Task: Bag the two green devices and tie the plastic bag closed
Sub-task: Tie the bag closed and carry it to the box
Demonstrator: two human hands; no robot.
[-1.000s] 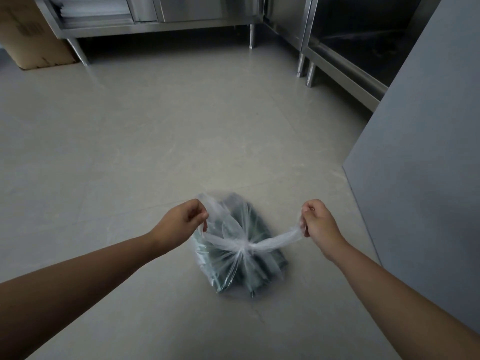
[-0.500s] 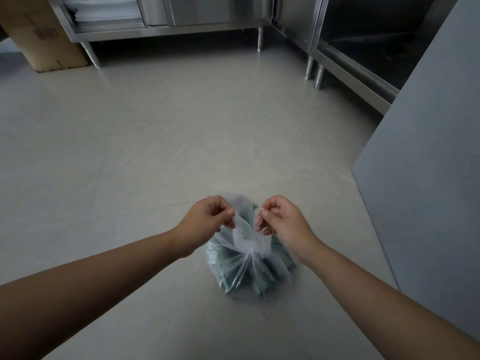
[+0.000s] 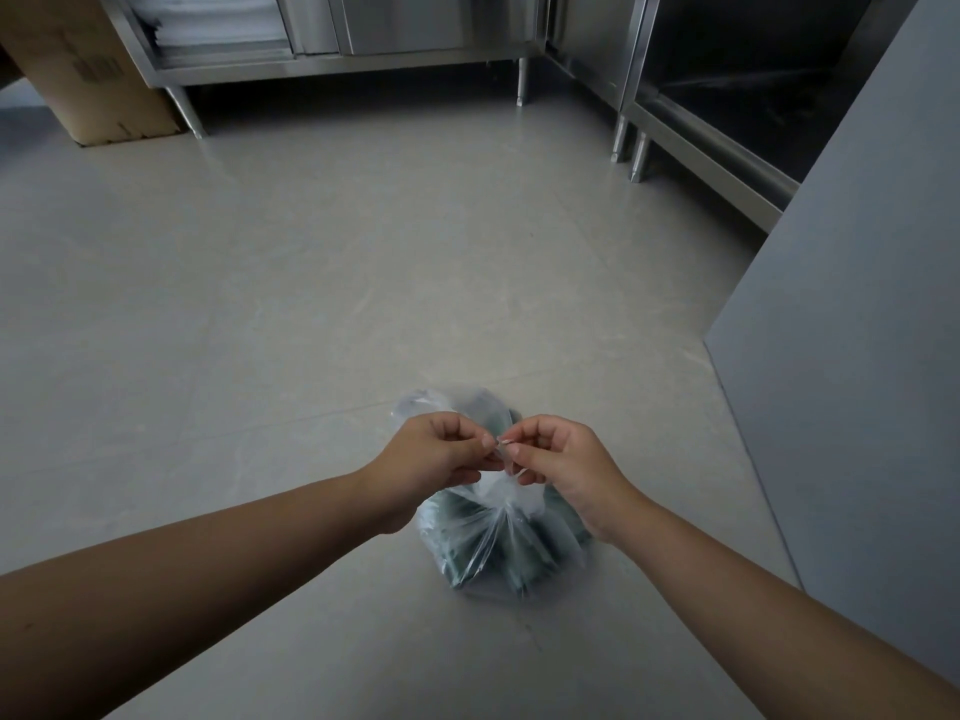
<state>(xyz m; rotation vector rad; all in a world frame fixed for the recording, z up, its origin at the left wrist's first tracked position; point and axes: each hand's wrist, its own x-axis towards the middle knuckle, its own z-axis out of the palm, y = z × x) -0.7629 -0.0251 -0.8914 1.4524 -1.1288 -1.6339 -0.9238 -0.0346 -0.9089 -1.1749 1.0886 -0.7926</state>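
A clear plastic bag (image 3: 498, 543) sits on the grey tiled floor, its neck gathered into a knot. Dark green devices (image 3: 550, 558) show through the plastic; I cannot count them. My left hand (image 3: 436, 459) and my right hand (image 3: 561, 465) meet just above the knot. Each pinches a loose end of the bag between thumb and fingers, fingertips almost touching. The hands hide the upper part of the bag.
Steel cabinets on legs (image 3: 363, 49) line the back wall, and another steel unit (image 3: 717, 142) runs along the right. A cardboard box (image 3: 88, 80) stands at the back left. A tall grey panel (image 3: 852, 356) rises close on the right.
A second ago my hands were far apart, pulling the bag's ends tight sideways. They have since come together over the knot and now hold the ends close to each other.
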